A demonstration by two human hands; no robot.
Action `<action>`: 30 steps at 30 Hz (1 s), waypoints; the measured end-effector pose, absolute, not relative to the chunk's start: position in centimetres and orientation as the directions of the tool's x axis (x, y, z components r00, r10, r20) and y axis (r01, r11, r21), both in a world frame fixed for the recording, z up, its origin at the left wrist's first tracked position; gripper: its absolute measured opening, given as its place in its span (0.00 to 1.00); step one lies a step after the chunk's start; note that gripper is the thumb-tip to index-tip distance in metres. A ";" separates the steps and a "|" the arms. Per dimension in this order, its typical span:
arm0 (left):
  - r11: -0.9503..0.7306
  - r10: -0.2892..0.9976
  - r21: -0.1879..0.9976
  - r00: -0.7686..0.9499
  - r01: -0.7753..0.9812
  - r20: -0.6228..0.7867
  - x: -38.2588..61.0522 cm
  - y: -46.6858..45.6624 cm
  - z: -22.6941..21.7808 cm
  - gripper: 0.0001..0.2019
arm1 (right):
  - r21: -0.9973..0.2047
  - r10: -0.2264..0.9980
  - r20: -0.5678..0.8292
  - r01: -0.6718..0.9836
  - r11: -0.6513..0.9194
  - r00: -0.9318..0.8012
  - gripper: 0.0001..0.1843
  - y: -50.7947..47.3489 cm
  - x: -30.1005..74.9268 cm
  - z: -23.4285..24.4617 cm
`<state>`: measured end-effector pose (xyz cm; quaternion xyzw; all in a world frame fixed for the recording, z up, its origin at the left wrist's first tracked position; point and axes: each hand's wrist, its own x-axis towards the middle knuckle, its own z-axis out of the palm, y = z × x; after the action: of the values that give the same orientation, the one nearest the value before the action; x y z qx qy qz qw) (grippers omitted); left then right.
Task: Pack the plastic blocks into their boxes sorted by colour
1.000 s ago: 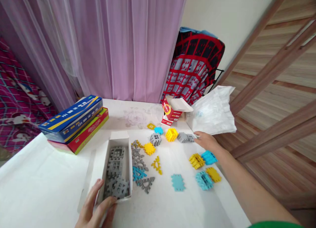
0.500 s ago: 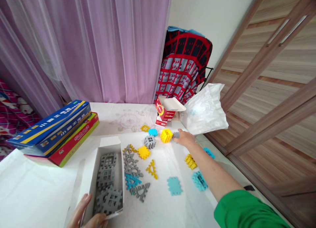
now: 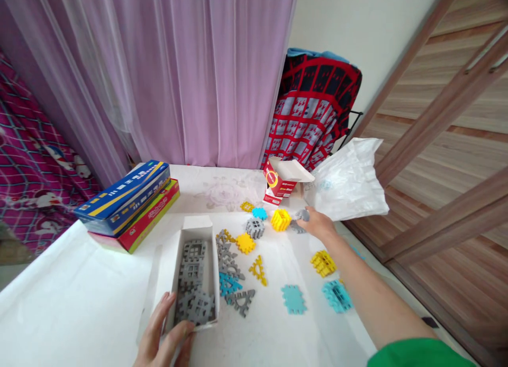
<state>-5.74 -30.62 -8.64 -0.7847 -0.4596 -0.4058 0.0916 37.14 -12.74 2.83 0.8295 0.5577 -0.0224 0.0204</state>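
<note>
Left hand (image 3: 164,340) on box (image 3: 173,271) corner, open tabletop (image 3: 91,287) leftward

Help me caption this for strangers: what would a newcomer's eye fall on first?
Probably the bright plastic pieces strewn over the white table, with the right hand at grey ones near the white bag. Next, perhaps, the open white box of grey pieces, with the left hand at its near end, and the blue box stacked on a red one at left.
</note>
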 end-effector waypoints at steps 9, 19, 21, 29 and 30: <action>-0.509 0.704 0.315 0.178 0.801 0.687 -3.9 -31.4 -6.8 0.09 | -0.413 0.969 0.067 0.878 0.243 -0.237 0.38 -18.0 23.3 8.5; -0.497 0.704 0.323 0.157 0.806 0.692 -3.6 -31.5 -6.7 0.08 | -0.266 0.771 0.057 0.734 0.625 -0.635 0.39 -16.0 12.5 5.7; -0.504 0.693 0.310 0.163 0.806 0.702 -3.7 -31.4 -6.8 0.08 | -0.226 0.751 0.114 0.719 0.657 -0.650 0.38 -15.7 12.2 4.9; -0.491 0.711 0.318 0.162 0.811 0.684 -3.5 -31.7 -6.7 0.10 | -0.208 0.765 0.394 0.761 0.615 -0.510 0.19 -17.4 14.7 2.9; -0.485 0.716 0.322 0.157 0.813 0.681 -3.5 -31.7 -6.6 0.10 | -0.206 0.769 0.410 0.772 0.601 -0.490 0.17 -17.6 15.7 2.7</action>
<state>-3.48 -31.73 -6.57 -0.7583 -0.5041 -0.4091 0.0596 15.72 -17.63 2.73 0.4465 0.8631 0.0030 -0.2359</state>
